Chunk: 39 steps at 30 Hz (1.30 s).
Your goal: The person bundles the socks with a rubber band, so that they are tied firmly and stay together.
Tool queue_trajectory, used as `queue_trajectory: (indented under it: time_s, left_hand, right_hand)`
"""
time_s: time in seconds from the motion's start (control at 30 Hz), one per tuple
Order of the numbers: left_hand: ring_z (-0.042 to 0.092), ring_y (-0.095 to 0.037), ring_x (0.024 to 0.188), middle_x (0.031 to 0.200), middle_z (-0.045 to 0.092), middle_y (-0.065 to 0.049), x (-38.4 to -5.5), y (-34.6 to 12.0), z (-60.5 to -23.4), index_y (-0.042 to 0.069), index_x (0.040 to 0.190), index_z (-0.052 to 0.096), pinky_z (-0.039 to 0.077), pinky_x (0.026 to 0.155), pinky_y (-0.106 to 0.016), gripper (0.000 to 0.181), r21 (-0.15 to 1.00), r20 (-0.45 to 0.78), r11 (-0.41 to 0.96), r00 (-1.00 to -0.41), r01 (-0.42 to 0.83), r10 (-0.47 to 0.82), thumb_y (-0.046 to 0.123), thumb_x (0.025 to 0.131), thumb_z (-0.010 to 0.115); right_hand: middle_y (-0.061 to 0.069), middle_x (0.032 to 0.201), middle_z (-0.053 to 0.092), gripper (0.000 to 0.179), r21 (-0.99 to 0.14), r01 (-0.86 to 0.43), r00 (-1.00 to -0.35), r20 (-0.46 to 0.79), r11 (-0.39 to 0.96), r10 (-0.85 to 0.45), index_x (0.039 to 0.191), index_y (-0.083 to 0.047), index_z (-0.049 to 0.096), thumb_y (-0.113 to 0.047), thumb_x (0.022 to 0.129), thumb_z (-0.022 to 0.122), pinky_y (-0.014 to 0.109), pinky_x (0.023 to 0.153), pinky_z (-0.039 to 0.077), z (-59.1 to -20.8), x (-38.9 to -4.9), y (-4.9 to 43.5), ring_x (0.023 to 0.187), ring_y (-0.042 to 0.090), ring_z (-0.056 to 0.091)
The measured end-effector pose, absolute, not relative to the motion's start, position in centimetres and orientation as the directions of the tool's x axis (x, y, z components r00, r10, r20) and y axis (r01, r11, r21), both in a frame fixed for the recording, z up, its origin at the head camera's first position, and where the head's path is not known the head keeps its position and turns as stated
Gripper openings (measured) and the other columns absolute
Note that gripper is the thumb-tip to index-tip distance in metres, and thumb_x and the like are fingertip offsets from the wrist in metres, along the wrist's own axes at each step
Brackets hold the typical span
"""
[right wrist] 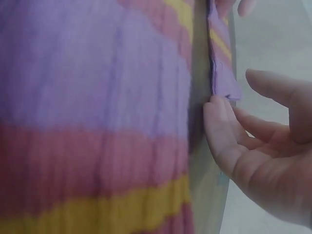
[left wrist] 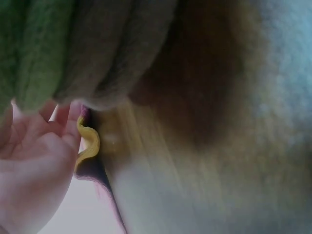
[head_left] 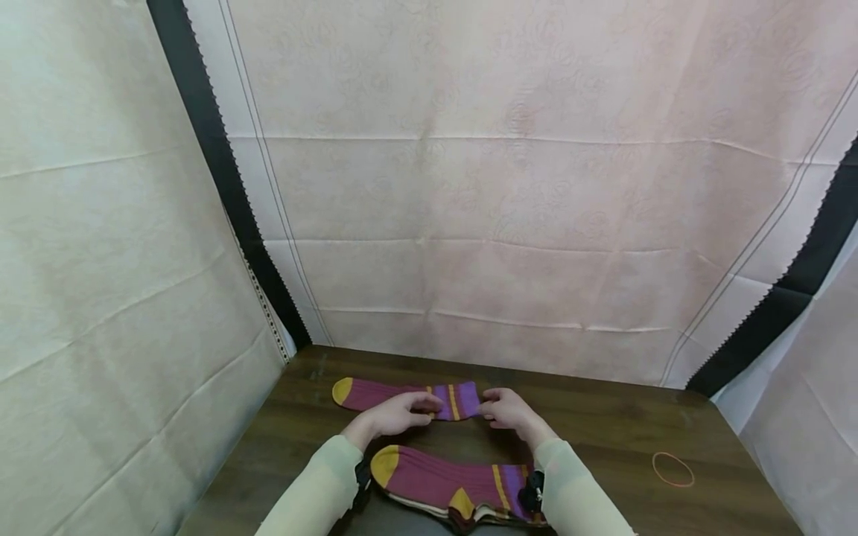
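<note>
The far sock point(head_left: 385, 393) lies flat on the table point(head_left: 603, 447), likely for smoothing: the left hand point(head_left: 402, 414) sits over its leg, pinching or not I cannot tell; the right hand point(head_left: 513, 412), fingers loose, thumb apart, touches the cuff point(head_left: 468, 399). A sock pile point(head_left: 436, 475) lies between the sleeves point(head_left: 315, 484), somewhat in the way; a band point(head_left: 677, 485) lies well apart at right

The head camera looks forward and down over the surface point(head_left: 603, 432); each wrist camera looks from close in, head and right-wrist views sharing the far sock point(head_left: 380, 393).
</note>
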State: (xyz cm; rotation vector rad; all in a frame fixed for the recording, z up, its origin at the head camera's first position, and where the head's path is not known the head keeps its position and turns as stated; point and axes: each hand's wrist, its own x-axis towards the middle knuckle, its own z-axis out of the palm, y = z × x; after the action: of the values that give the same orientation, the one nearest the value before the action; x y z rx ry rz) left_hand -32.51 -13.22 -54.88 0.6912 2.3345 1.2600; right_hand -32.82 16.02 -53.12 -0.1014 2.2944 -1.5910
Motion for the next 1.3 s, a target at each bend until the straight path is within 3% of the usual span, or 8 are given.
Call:
queue_trajectory:
  time_s: [0.2,0.4,0.5,0.6,0.7,0.83,0.97,1.3]
  left_hand:
    - [0.057,-0.028,0.138,0.145,0.065,-0.004,-32.5,-13.4,-55.1,0.013,0.150,0.060,0.044,0.115,-0.053,0.038,0.859,-0.121,0.461,-0.786,0.224,0.607,0.016,0.112,0.060]
    - [0.060,-0.027,0.133,0.144,0.066,-0.008,-32.7,-13.9,-55.1,0.010,0.149,0.061,0.049,0.111,-0.050,0.037,0.884,-0.077,0.409,-0.790,0.228,0.608,0.018,0.112,0.059]
    - [0.066,-0.028,0.124,0.139,0.067,-0.014,-33.0,-15.0,-55.0,0.005,0.148,0.061,0.056,0.103,-0.046,0.038,0.921,-0.029,0.340,-0.837,0.190,0.546,0.018,0.112,0.060]
    - [0.070,-0.030,0.112,0.131,0.070,-0.019,-33.2,-16.9,-54.7,0.001,0.142,0.064,0.061,0.091,-0.045,0.036,0.938,0.039,0.305,-0.923,0.166,0.382,0.015,0.109,0.064]
    - [0.069,-0.030,0.110,0.126,0.072,-0.018,-33.4,-19.2,-54.5,0.000,0.135,0.068,0.059,0.090,-0.046,0.032,0.897,0.136,0.395,-0.974,0.200,0.183,0.009,0.104,0.070]
    - [0.059,-0.041,0.126,0.135,0.065,-0.022,-33.8,-22.1,-55.1,0.001,0.133,0.069,0.048,0.106,-0.057,0.038,0.760,0.252,0.612,-0.967,0.220,0.034,0.007,0.097,0.078]
    - [0.045,-0.053,0.134,0.144,0.055,-0.032,-33.5,-24.2,-56.1,-0.002,0.139,0.064,0.038,0.111,-0.068,0.051,0.677,0.208,0.729,-0.976,0.097,-0.064,0.010,0.093,0.082]
    - [0.065,-0.037,0.103,0.108,0.071,-0.023,-33.4,-26.1,-56.8,-0.011,0.129,0.067,0.055,0.091,-0.052,0.041,0.800,0.068,0.594,-0.969,-0.089,-0.236,-0.003,0.090,0.078]
  right_hand:
    - [0.025,0.118,0.068,0.048,-0.901,0.135,-0.950,-0.236,0.412,-0.206,0.136,0.019,0.055,-0.007,0.099,0.073,0.047,0.089,0.063,-53.9,-32.9,15.0,0.106,0.036,0.069]
    - [0.007,0.092,0.065,0.018,-0.814,0.025,-0.977,-0.144,0.581,-0.160,0.103,0.001,0.069,-0.014,0.097,0.078,0.032,0.070,0.058,-54.9,-33.1,14.3,0.082,0.019,0.061]
    - [0.000,0.078,0.058,0.020,-0.741,-0.052,-0.981,-0.086,0.669,-0.172,0.084,-0.008,0.065,-0.015,0.097,0.079,0.030,0.064,0.047,-55.0,-33.0,14.2,0.071,0.016,0.054]
    - [-0.003,0.070,0.052,0.031,-0.695,-0.105,-0.978,-0.056,0.711,-0.199,0.074,-0.011,0.059,-0.015,0.097,0.078,0.031,0.062,0.040,-55.0,-33.0,14.2,0.065,0.015,0.047]
    - [-0.002,0.074,0.054,0.026,-0.699,-0.090,-0.979,-0.067,0.710,-0.190,0.078,-0.011,0.060,-0.014,0.096,0.079,0.032,0.064,0.042,-55.2,-33.2,14.3,0.067,0.016,0.049]
    - [0.004,0.092,0.061,0.014,-0.715,-0.045,-0.980,-0.102,0.698,-0.169,0.095,-0.008,0.066,-0.013,0.096,0.079,0.037,0.072,0.048,-55.6,-33.7,14.6,0.079,0.021,0.055]
    - [0.005,0.092,0.063,0.012,-0.719,-0.025,-0.979,-0.123,0.695,-0.163,0.098,-0.007,0.067,-0.012,0.095,0.078,0.037,0.072,0.048,-55.5,-33.9,14.8,0.080,0.022,0.056]
    - [0.002,0.078,0.057,0.016,-0.714,-0.029,-0.975,-0.134,0.700,-0.177,0.088,-0.008,0.061,-0.008,0.096,0.075,0.033,0.066,0.041,-55.1,-34.0,14.4,0.071,0.020,0.052]
